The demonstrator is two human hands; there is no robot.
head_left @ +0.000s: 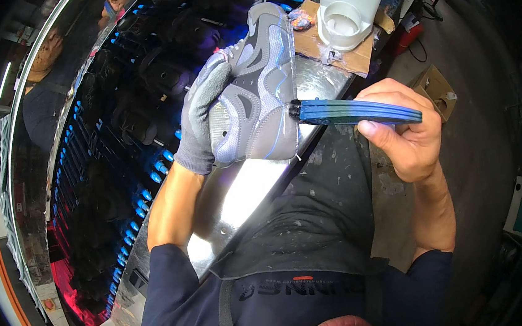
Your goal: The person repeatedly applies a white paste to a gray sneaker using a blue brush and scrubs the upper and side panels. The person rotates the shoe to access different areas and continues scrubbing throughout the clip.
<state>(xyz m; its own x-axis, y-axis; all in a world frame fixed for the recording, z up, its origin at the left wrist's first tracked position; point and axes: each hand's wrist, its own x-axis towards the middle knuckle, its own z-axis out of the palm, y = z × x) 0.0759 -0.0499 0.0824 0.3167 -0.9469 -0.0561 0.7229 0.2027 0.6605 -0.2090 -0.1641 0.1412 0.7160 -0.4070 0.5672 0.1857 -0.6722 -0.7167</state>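
Note:
A grey shoe upper [261, 94] with darker panels and pale laces is held up in front of me, its toe pointing away. My left hand [201, 109], in a grey knit glove, is closed around its left side; some of the fingers are hidden behind it. A thin blue line runs along the lower side of the upper. My bare right hand [404, 129] grips a brush by its ridged blue handle [356, 111]. The brush's dark tip touches the right edge of the upper, towards the heel.
A white plastic container [346, 6] with a round opening stands on a piece of cardboard [357, 60] at the back right. Beneath the shoe lies a shiny metal ledge [251, 189]. Left of it stretches a dark rack with blue-tipped pegs [143, 204]. A cardboard box [433, 89] sits on the floor.

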